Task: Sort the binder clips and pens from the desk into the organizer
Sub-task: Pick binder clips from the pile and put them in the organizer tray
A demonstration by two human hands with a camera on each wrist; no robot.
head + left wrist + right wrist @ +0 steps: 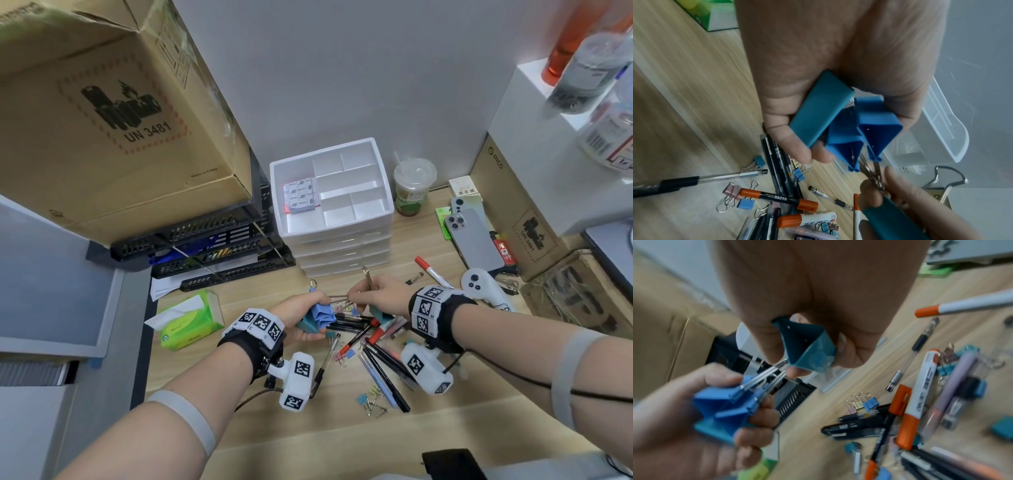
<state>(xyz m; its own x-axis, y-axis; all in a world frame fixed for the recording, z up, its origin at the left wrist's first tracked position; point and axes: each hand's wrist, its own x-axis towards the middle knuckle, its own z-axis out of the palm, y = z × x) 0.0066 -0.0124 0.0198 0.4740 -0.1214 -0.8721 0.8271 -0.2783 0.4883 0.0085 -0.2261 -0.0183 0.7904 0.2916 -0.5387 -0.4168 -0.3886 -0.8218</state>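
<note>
Two hands, each gripping large binder clips above the desk clutter.

Left hand (297,317) clutches three blue clips (857,128); right hand (375,294) grasps a teal clip (807,347). Pens (383,370) lie at lower centre; organizer (298,164) stands upper centre.

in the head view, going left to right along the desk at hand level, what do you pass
green tissue box → left hand gripping large blue binder clips → right hand holding a teal binder clip → white game controller
</note>
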